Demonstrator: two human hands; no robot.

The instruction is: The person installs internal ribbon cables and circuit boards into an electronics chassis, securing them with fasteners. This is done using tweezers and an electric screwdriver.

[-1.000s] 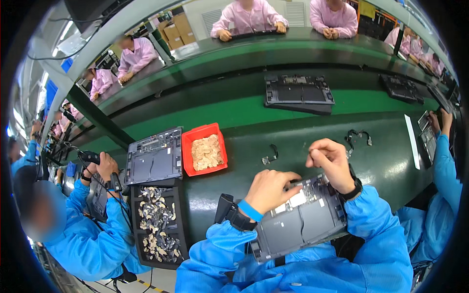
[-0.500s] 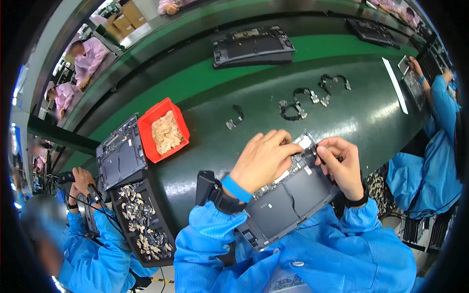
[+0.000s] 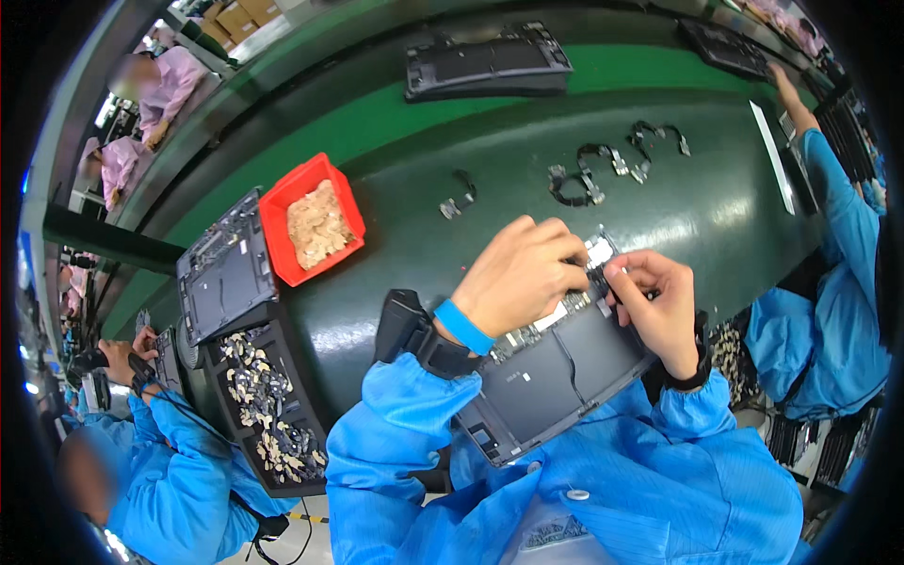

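Note:
An opened dark laptop chassis (image 3: pixel 534 391) lies tilted before me at the table's near edge, its circuit board (image 3: pixel 520 341) bared along the far side. My left hand (image 3: pixel 524 268) is over the board, fingers curled down and their tips close to the chassis's far right corner. Right beside it, my right hand (image 3: pixel 659 306) pinches with thumb and forefinger at that corner. Whatever either hand grips there is too small and covered to make out. Beyond my hands, several short black cables with small connector boards (image 3: pixel 576 188) lie on the green table, and a single one (image 3: pixel 459 195) rests farther left.
To the left stand a red bin (image 3: pixel 311 221) of small tan pieces, another opened chassis (image 3: pixel 226 268) and a black tray (image 3: pixel 273 405) of mixed scraps. More chassis (image 3: pixel 488 61) sit on the far green strip. A white strip (image 3: pixel 772 155) lies right. Co-workers sit on both sides.
My left fingers have curled in more tightly by the chassis corner, while my right hand keeps its pinch. The co-worker on the right has stretched an arm toward the far chassis. The view has shifted slightly.

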